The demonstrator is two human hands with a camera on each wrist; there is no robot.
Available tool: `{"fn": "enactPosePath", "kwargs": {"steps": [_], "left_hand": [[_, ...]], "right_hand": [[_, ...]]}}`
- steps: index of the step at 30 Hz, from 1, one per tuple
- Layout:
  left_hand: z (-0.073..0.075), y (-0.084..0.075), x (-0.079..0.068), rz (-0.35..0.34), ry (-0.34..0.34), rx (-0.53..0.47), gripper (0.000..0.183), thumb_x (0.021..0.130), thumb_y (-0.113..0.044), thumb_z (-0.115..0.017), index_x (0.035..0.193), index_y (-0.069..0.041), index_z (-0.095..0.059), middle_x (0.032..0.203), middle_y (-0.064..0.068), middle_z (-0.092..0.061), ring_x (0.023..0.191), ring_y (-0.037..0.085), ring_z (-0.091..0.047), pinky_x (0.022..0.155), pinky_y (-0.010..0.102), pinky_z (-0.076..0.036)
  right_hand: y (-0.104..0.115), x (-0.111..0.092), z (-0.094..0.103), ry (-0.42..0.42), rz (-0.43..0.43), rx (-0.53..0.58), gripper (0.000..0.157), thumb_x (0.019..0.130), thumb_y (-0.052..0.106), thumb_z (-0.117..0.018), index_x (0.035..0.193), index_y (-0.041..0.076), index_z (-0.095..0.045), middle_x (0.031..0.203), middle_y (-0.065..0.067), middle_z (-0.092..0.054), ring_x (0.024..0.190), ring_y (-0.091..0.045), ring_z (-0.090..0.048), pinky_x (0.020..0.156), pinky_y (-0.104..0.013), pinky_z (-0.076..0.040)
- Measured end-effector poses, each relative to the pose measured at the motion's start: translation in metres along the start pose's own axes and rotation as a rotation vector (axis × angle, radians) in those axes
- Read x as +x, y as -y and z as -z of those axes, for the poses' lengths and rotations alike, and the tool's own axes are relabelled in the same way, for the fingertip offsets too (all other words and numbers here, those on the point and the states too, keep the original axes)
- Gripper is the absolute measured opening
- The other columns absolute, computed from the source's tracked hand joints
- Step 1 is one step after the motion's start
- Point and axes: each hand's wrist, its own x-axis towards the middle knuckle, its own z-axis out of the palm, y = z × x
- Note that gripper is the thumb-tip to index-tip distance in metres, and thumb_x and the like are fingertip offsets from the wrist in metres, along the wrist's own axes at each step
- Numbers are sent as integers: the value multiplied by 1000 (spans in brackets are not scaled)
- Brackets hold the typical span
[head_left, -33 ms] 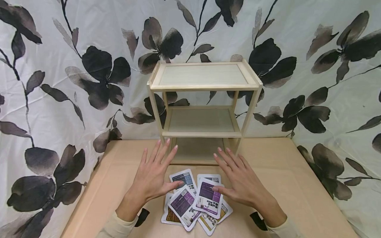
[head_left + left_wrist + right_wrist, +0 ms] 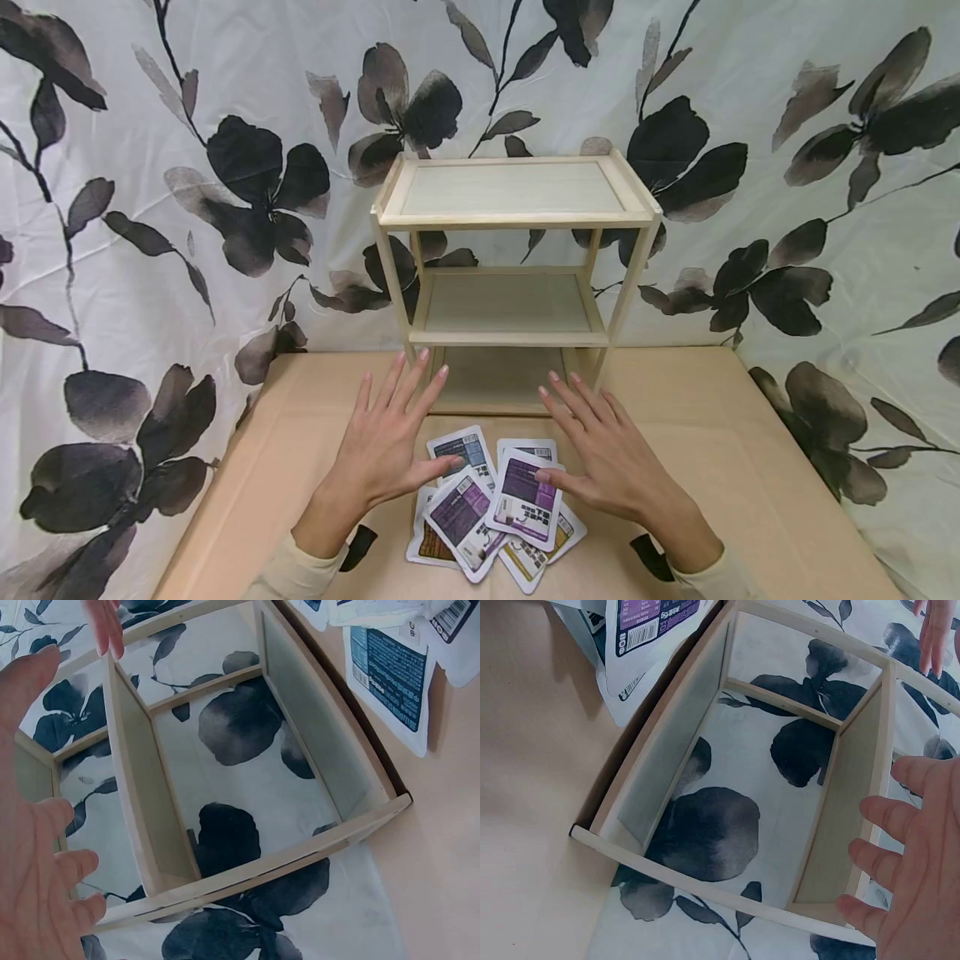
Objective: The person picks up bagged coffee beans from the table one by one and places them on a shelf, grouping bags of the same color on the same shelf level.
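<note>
Both hands hover palm down with fingers spread, holding nothing. The left hand (image 2: 390,442) is above the left side of a pile of white-edged packets, its thumb in front of a packet with a blue label (image 2: 467,454). Over the pile's right side is the right hand (image 2: 611,450), thumb tip overlapping a purple-labelled packet (image 2: 522,500). A second purple packet (image 2: 465,521) lies tilted beside it. Brown (image 2: 433,546) and yellow-labelled packets (image 2: 525,562) show partly from beneath. Whether either thumb touches a packet I cannot tell. Both wrist views show the hands apart from the wooden shelf.
Behind the packets stands a pale wooden three-tier shelf (image 2: 517,218), its bottom tier (image 2: 498,379) close to the fingertips. It rests at the back of a tan tabletop (image 2: 675,400). A white cloth with dark flowers (image 2: 825,167) hangs behind and at both sides.
</note>
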Motion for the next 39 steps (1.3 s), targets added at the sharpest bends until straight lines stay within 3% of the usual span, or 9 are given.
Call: {"fn": "enactPosePath", "kwargs": {"steps": [10, 12, 15, 19, 24, 30, 35, 39], "left_hand": [[3, 3, -2, -24, -53, 6, 106, 83, -90, -35, 163, -23, -23, 170, 7, -15, 157, 33, -11, 117, 70, -20], [2, 5, -2, -30, -70, 3, 105, 83, -88, -39, 163, -22, -23, 170, 7, -16, 155, 36, -17, 116, 70, -23], [0, 11, -1, -45, -145, -28, 102, 84, -79, -52, 162, -18, -26, 165, 12, -29, 148, 39, -33, 112, 67, -32], [-6, 23, 5, -49, -300, -150, 99, 80, -55, -74, 158, -10, -34, 144, 18, -54, 127, 38, -55, 101, 58, -47], [-14, 39, 14, 45, -421, -375, 91, 81, -24, -82, 157, -6, -35, 127, 17, -63, 108, 33, -66, 87, 52, -55], [-19, 52, 28, 169, -466, -657, 81, 84, -4, -81, 153, -7, -40, 127, 17, -60, 105, 34, -68, 84, 57, -55], [-17, 59, 40, 238, -456, -800, 81, 86, -1, -78, 156, -14, -39, 133, 16, -55, 112, 35, -65, 90, 58, -54], [-18, 65, 50, 252, -449, -914, 84, 87, 2, -76, 158, -20, -36, 141, 13, -53, 121, 36, -61, 98, 59, -50]], "right_hand": [[1, -1, -1, -3, -8, 8, 99, 87, 79, -51, 162, 19, -28, 169, -7, -22, 152, -37, -26, 119, -61, -24], [1, -2, -1, 2, -12, 19, 98, 87, 78, -52, 162, 19, -27, 169, -6, -22, 152, -37, -26, 119, -61, -24], [2, -3, -1, 19, -34, 72, 96, 90, 72, -56, 162, 18, -26, 169, -5, -23, 153, -35, -26, 119, -59, -25], [-1, -5, -2, 19, -89, 198, 87, 92, 52, -69, 160, 13, -31, 164, -8, -33, 149, -33, -34, 118, -56, -31], [-6, -9, -5, -16, -172, 341, 77, 91, 32, -76, 156, 11, -39, 153, -13, -49, 141, -37, -45, 112, -58, -39], [-9, -12, -9, -24, -232, 475, 71, 90, 25, -78, 151, 8, -46, 140, -8, -62, 132, -34, -55, 106, -58, -45], [-9, -16, -15, -20, -237, 573, 68, 88, 18, -80, 147, 5, -50, 130, -5, -68, 120, -27, -64, 98, -52, -52], [-9, -17, -18, -15, -237, 616, 66, 88, 17, -80, 146, 6, -51, 127, -4, -70, 118, -23, -65, 98, -50, -53]]}}
